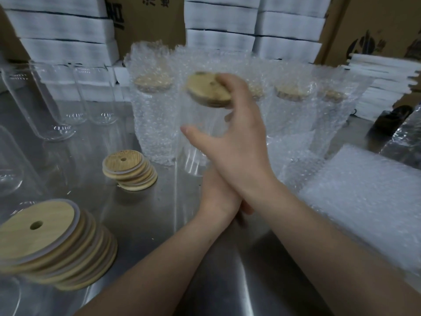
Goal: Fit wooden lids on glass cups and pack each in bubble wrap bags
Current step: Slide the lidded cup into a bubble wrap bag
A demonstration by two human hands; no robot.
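- Wooden lid (208, 93), tilted, is pinched in the fingertips of my right hand (230, 142), above a blurred clear cup (196, 156) on the steel table (159, 224).
- My left hand (216, 197) lies under the right forearm by the cup's base; I cannot tell its grip.
- Bagged cups (155, 115) with lids on stand just behind.
- Far lid stack (129, 169) and near lid stack (52, 242) lie left; flat bags (364, 197) lie right.
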